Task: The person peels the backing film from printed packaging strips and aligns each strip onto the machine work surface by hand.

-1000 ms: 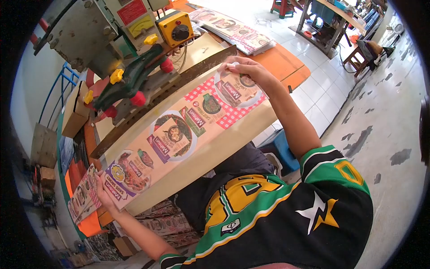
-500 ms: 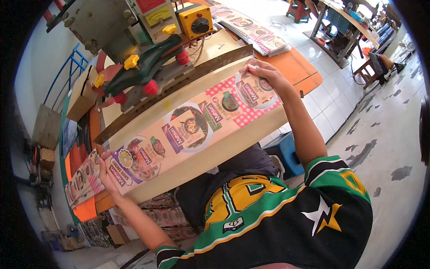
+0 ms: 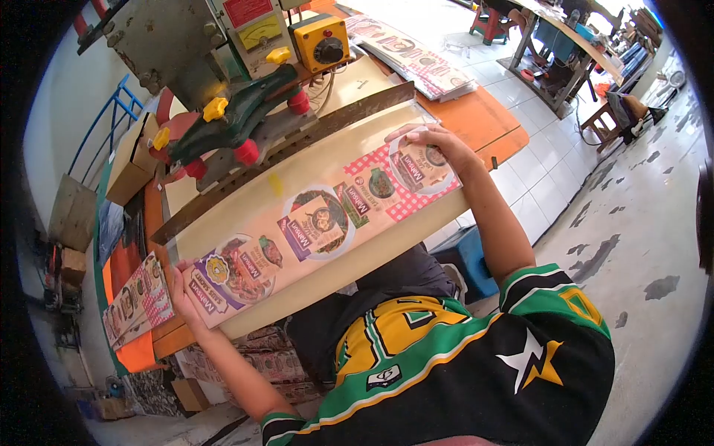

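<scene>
A long printed plastic sheet [image 3: 260,230] with food pictures and a red checked pattern stretches between my hands, over a pale board [image 3: 335,279]. My left hand [image 3: 184,297] grips its lower left end, thumb on the edge. My right hand [image 3: 440,149] holds the upper right end, fingers curled on the far edge. Beyond the sheet is a press machine [image 3: 242,111] with a green frame, yellow knobs and red feet. Its long metal bar [image 3: 290,163] runs along the far side of the sheet.
Printed sheets [image 3: 141,301] lie left of my left hand on the orange table [image 3: 491,123]. Another stack of printed sheets [image 3: 409,52] lies at the back. A yellow control box [image 3: 320,43] sits by the press. A blue bin [image 3: 468,260] stands below, and a cardboard box [image 3: 134,167] at left.
The sheet's right end and my right hand have shifted slightly down and left in view. The sheet's left end sits a little lower. Both hands keep their hold.
</scene>
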Available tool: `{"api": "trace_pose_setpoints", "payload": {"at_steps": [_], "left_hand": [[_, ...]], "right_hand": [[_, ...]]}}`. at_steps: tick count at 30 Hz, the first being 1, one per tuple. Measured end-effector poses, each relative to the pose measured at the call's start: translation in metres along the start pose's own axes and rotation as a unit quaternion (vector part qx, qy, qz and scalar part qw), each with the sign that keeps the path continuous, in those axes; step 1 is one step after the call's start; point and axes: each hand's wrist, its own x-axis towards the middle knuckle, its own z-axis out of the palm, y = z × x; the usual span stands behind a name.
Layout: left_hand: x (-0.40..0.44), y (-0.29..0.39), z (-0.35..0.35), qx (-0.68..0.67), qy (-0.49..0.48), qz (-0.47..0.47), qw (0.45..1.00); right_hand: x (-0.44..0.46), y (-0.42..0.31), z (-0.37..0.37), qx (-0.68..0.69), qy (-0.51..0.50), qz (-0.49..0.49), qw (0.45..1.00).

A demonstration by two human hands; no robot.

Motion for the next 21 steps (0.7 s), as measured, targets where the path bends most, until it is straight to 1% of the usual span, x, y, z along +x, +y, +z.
{"api": "trace_pose_setpoints", "payload": {"at_steps": [2, 3, 4, 7, 11, 13, 14, 16, 17, 21], "left_hand": [[0.004, -0.003, -0.009, -0.017, -0.007, -0.004, 1.000], [0.006, -0.004, -0.013, 0.007, -0.031, -0.005, 0.999], [0.009, -0.004, -0.018, 0.005, -0.033, -0.006, 0.999], [0.014, -0.003, -0.023, 0.023, 0.029, -0.028, 0.999], [0.007, -0.001, -0.002, 0.003, 0.025, -0.011, 1.000], [0.004, 0.002, 0.003, 0.047, -0.006, 0.009, 0.999], [0.003, 0.004, 0.007, 0.046, -0.006, 0.009, 0.999], [0.001, 0.005, 0.013, 0.034, -0.011, 0.004, 0.999], [0.004, 0.003, 0.009, 0.034, -0.011, 0.004, 0.999], [0.010, -0.001, -0.005, 0.018, 0.000, -0.013, 1.000]], "right_hand": [[0.001, 0.001, 0.000, 0.014, -0.007, 0.001, 1.000], [-0.001, 0.001, -0.001, 0.021, -0.016, 0.009, 1.000], [-0.001, 0.000, -0.002, 0.029, -0.025, 0.016, 0.999], [0.001, -0.001, 0.000, 0.030, -0.027, 0.016, 0.999], [0.004, 0.000, -0.005, 0.015, -0.030, 0.011, 0.999], [0.007, 0.003, -0.009, 0.016, -0.036, 0.000, 0.999], [0.008, 0.003, -0.010, 0.018, -0.042, -0.011, 0.999], [0.006, -0.001, -0.007, 0.012, -0.032, -0.004, 0.999], [0.005, -0.002, -0.006, 0.008, -0.021, 0.004, 1.000], [0.008, 0.001, -0.010, 0.009, -0.030, 0.004, 1.000]]}}
